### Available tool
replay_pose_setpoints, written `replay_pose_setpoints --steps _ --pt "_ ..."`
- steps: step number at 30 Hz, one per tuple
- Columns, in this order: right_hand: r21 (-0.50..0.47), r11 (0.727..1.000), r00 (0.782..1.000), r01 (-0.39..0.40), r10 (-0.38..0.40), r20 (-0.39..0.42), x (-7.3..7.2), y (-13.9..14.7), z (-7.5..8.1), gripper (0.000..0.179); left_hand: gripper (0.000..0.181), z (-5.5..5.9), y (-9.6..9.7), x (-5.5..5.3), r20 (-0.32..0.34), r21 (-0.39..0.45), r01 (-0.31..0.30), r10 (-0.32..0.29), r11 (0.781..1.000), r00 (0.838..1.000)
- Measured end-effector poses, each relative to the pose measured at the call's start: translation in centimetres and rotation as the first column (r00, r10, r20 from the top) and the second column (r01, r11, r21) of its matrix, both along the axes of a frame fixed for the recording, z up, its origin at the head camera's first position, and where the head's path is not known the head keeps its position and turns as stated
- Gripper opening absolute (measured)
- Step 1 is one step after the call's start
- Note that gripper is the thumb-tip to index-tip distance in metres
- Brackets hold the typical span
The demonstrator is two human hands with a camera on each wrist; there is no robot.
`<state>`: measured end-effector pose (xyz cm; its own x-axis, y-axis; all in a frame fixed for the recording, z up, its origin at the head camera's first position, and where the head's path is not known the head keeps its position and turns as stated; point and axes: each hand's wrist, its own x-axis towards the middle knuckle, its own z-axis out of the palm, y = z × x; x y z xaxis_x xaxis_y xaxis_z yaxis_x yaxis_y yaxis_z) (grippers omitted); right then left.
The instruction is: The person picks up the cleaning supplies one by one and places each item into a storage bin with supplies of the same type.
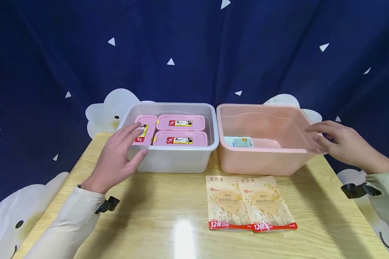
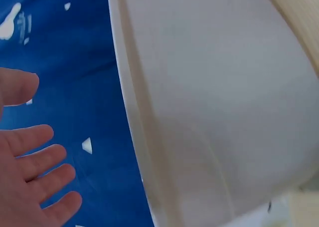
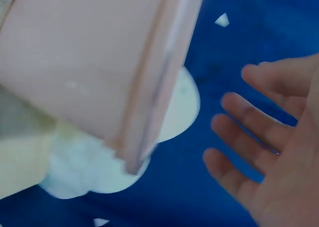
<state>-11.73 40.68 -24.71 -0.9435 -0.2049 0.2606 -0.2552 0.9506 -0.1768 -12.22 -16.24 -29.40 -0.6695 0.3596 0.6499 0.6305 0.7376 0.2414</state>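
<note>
My left hand (image 1: 118, 154), its fingers spread and relaxed, hovers over the near left corner of a white plastic bin (image 1: 171, 158). In the left wrist view, a gap shows between those fingers (image 2: 50, 162) and the bin's wall (image 2: 234, 82). Three pink-lidded boxes (image 1: 181, 123) with red and yellow labels sit inside it. Beside the right end of a peach-pink bin (image 1: 262, 162) is my right hand (image 1: 341, 144), fingers loosely bent around nothing. The right wrist view shows it apart from the rim. A pale green packet (image 1: 238, 141) lies on the pink bin's floor.
Two cream pouches (image 1: 228, 205) with red bottom bands lie partly overlapping on the wooden table (image 1: 149, 216), in front of the pink bin. The two bins stand side by side at the table's back edge. Behind hangs a dark blue curtain (image 1: 194, 79) with white shapes.
</note>
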Motion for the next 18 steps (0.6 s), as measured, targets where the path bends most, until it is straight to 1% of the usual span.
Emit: replay_pose_setpoints --steps 3,5,7,9,11,12,13,14,16,18 --pt "-0.061 0.996 0.997 0.072 -0.072 0.005 -1.0 1.2 -0.3 0.031 0.050 0.6 1.9 -0.4 -0.012 -0.040 0.068 -0.069 0.997 0.998" --pt "-0.096 0.988 0.992 0.124 -0.123 0.009 -1.7 1.8 -0.4 0.037 0.050 1.0 3.5 -0.9 -0.033 -0.100 0.123 -0.127 0.987 0.991" --pt "-0.114 0.979 0.985 0.171 -0.169 0.024 -2.3 2.2 -0.5 0.043 0.049 1.4 5.0 -1.3 -0.042 -0.182 0.173 -0.183 0.968 0.982" --pt "-0.134 0.970 0.979 0.204 -0.197 0.057 -2.8 2.5 -0.6 0.049 0.049 1.8 6.4 -1.6 -0.035 -0.289 0.204 -0.223 0.936 0.974" --pt "-0.139 0.965 0.973 0.223 -0.212 0.088 -3.1 2.7 -0.9 0.054 0.053 2.2 7.7 -1.7 -0.002 -0.390 0.210 -0.229 0.897 0.973" --pt "-0.138 0.964 0.972 0.225 -0.213 0.095 -3.2 2.8 -1.1 0.056 0.055 2.4 8.3 -1.7 0.021 -0.425 0.211 -0.224 0.880 0.974" --pt "-0.135 0.964 0.970 0.230 -0.217 0.108 -3.3 2.9 -1.4 0.058 0.057 2.6 8.9 -1.8 0.048 -0.452 0.214 -0.215 0.866 0.975" --pt "-0.132 0.963 0.969 0.235 -0.220 0.116 -3.4 3.0 -1.6 0.060 0.059 2.8 9.5 -2.0 0.072 -0.469 0.216 -0.207 0.857 0.976" --pt "-0.123 0.964 0.969 0.234 -0.220 0.114 -3.6 3.1 -2.1 0.061 0.059 2.9 10.6 -2.5 0.108 -0.463 0.225 -0.197 0.857 0.974" --pt "-0.128 0.964 0.969 0.234 -0.220 0.115 -3.7 3.2 -2.6 0.061 0.056 2.7 11.5 -3.2 0.126 -0.435 0.242 -0.208 0.867 0.970"
